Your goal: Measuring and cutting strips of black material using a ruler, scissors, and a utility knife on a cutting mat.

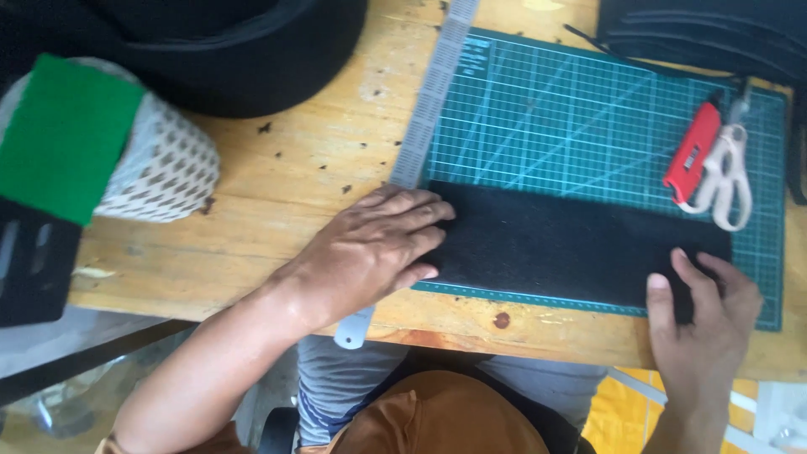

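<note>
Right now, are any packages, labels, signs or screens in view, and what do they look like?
Cutting mat: on the wooden table, teal rectangle with a printed pale grid.
Ruler: along the mat's left edge, long clear strip with printed markings.
Knife: on the mat at right, red, with a small dark label.
No packages, signs or screens.

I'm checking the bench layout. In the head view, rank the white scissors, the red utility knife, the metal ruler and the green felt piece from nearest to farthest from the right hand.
From the right hand:
1. White scissors, just above it on the cutting mat.
2. Red utility knife, beside the scissors, slightly farther.
3. Metal ruler, along the mat's left edge.
4. Green felt piece, at the far left.
</note>
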